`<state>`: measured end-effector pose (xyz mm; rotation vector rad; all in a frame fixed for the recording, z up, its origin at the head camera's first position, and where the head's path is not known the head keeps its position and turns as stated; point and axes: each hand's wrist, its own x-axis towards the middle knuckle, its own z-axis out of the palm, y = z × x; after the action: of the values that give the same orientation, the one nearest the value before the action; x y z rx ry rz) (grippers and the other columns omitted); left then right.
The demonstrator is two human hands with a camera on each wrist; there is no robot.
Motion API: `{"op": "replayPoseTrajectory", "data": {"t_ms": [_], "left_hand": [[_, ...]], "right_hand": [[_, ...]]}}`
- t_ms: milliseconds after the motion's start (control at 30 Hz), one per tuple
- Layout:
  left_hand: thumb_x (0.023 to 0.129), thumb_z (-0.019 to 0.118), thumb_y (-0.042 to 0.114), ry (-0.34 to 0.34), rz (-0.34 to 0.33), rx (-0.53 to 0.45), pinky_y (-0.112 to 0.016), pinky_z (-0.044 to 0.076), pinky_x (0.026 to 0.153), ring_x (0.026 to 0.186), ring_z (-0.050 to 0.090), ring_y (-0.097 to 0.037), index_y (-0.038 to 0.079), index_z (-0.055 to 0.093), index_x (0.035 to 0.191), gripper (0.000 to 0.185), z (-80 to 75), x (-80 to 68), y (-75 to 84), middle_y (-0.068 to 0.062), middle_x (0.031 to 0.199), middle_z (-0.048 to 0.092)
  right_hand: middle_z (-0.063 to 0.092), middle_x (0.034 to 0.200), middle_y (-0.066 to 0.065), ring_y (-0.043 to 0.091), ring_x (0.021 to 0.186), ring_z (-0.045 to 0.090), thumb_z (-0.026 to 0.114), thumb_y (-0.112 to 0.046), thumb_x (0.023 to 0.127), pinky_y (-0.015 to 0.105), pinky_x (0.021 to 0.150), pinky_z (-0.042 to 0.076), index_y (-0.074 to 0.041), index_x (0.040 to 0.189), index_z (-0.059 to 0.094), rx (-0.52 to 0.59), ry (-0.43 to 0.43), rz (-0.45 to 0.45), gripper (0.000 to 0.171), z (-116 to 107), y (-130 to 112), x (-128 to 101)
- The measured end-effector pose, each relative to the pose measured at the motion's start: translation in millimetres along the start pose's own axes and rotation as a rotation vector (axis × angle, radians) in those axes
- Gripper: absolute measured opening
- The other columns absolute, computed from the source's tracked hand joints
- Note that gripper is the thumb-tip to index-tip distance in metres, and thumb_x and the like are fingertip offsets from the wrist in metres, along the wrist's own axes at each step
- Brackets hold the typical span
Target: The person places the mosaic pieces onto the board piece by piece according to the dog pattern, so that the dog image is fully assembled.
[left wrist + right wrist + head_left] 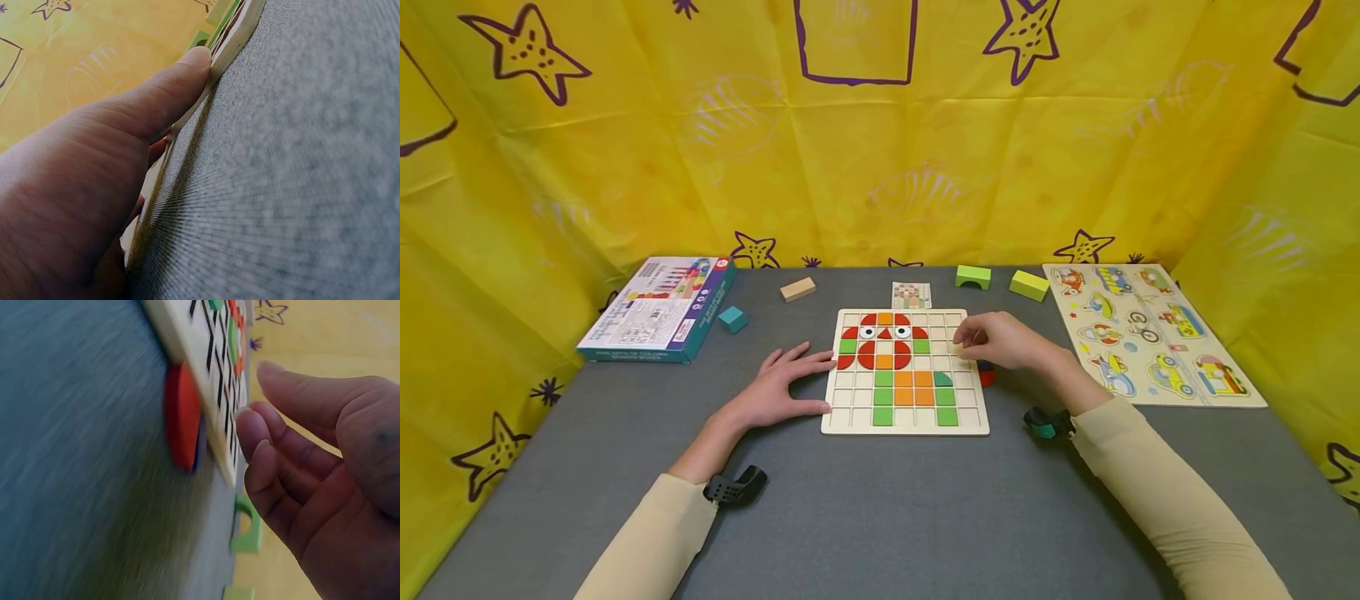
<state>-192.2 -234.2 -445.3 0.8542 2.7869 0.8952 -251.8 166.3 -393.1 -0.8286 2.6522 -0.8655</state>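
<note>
The right hand hovers with loosely curled, empty fingers over the mosaic puzzle board at mid-counter, half hiding a red piece beside the board's right edge. The left hand lies flat, fingers released, against the board's left edge. A vehicle puzzle lies well to the right.

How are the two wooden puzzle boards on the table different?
The grid board has square cells partly filled with red, orange and green tiles; the vehicle board shows cartoon cars and trucks. The grid board lies in the middle, with the left hand touching its edge and the right hand over it; the vehicle board lies untouched at the right. Both are pale wood, flat on the grey table.
</note>
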Motion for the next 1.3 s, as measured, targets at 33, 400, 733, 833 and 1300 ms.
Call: {"op": "replayPoseTrajectory", "data": {"t_ms": [33, 400, 733, 833, 1300], "left_hand": [[0.086, 0.080, 0.044, -0.001, 0.000, -0.001, -0.064, -0.002, 0.115, 0.151, 0.016, -0.039, 0.016, 0.055, 0.148, 0.073, 0.0, 0.0, -0.3, -0.001, 0.157, 0.042], [0.086, 0.081, 0.042, 0.006, 0.017, 0.001, -0.063, 0.000, 0.115, 0.150, 0.017, -0.038, 0.017, 0.055, 0.148, 0.072, 0.0, -0.5, -0.5, -0.001, 0.157, 0.043], [0.086, 0.080, 0.043, 0.006, 0.018, -0.001, -0.063, 0.000, 0.115, 0.150, 0.017, -0.039, 0.016, 0.055, 0.148, 0.072, 0.1, -1.0, -0.1, -0.002, 0.157, 0.043], [0.086, 0.081, 0.042, 0.008, 0.023, 0.000, -0.063, 0.000, 0.115, 0.150, 0.017, -0.039, 0.016, 0.055, 0.148, 0.072, 0.1, -0.7, -0.2, -0.002, 0.156, 0.044], [0.086, 0.081, 0.042, 0.008, 0.027, 0.007, -0.063, 0.000, 0.115, 0.150, 0.017, -0.039, 0.017, 0.055, 0.148, 0.072, 0.6, 0.1, -1.9, -0.001, 0.157, 0.043]], "right_hand": [[0.066, 0.088, 0.001, 0.019, 0.080, 0.057, 0.076, -0.009, 0.091, 0.035, 0.074, 0.049, -0.004, 0.102, 0.071, -0.006, -0.001, -0.005, 0.014, -1.3, 2.5, -4.8], [0.064, 0.085, -0.003, 0.013, 0.076, 0.056, 0.080, -0.009, 0.087, 0.032, 0.071, 0.050, -0.006, 0.096, 0.073, -0.089, -0.051, -0.065, 0.011, -1.5, 16.7, -39.7], [0.060, 0.081, -0.003, 0.013, 0.073, 0.054, 0.083, -0.011, 0.085, 0.031, 0.068, 0.049, -0.006, 0.094, 0.069, -0.099, -0.026, -0.076, 0.018, 7.3, 15.4, -42.5], [0.057, 0.075, -0.005, 0.013, 0.070, 0.053, 0.083, -0.010, 0.085, 0.030, 0.066, 0.046, -0.008, 0.094, 0.067, -0.086, -0.037, -0.059, 0.018, 4.6, 15.6, -44.5], [0.062, 0.078, -0.003, 0.019, 0.075, 0.054, 0.078, -0.017, 0.091, 0.032, 0.067, 0.043, -0.013, 0.089, 0.067, 0.071, 0.023, -0.025, 0.011, 2.2, 0.5, -22.2]]}}
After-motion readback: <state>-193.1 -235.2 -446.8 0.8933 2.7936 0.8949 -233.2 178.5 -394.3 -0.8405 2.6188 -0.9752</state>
